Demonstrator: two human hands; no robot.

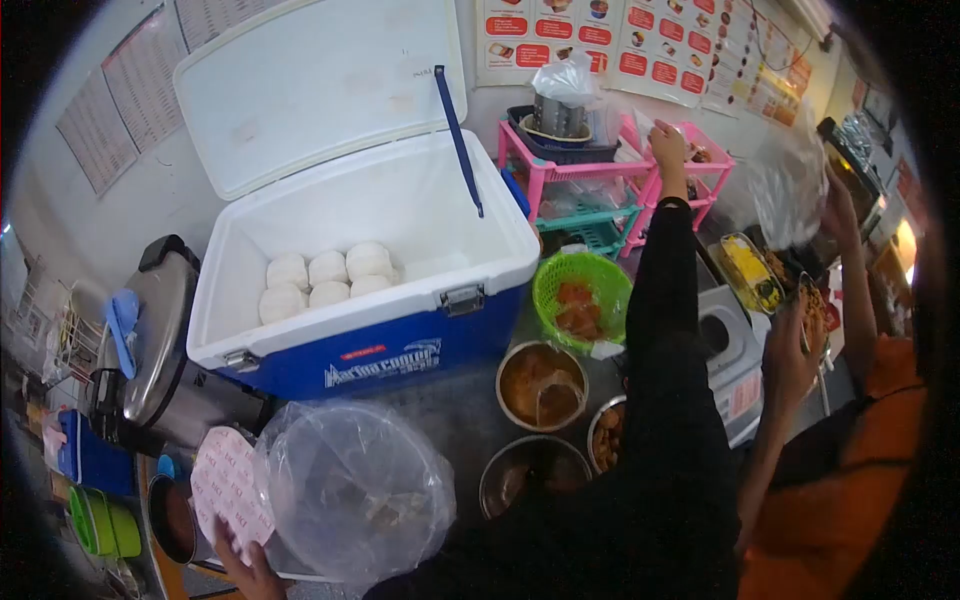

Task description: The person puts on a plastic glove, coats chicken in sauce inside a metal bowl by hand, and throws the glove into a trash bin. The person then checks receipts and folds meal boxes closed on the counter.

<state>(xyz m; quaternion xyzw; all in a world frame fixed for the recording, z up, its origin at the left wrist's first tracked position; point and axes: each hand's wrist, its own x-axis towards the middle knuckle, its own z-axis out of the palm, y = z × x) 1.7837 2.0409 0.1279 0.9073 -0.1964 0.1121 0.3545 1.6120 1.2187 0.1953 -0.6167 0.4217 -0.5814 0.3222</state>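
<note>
The printed wrapping paper [232, 485] slants at the tabletop's [470, 412] near left corner, against a clear plastic bag [360, 490]. The left hand [248, 570] is at the paper's lower edge, fingers apart; whether they pinch it, I cannot tell. A light hold by the rim should avoid creases and keep it out of the metal pot [157, 522] just left.

Along the tabletop's far edge, the right hand [668, 148] reaches over the pink plastic rack [537, 182], fingers curled beside something white; a grip on it cannot be made out. Lifting straight up would probably best clear the rack's rim.

The black sleeve [668, 330] crosses beside the green colander [546, 300] and broth bowl [500, 388], so it is better kept high. Grey tabletop shows between bag and bowl, below the cooler [480, 325]. A co-worker's hand [790, 345] crowds the right end.
</note>
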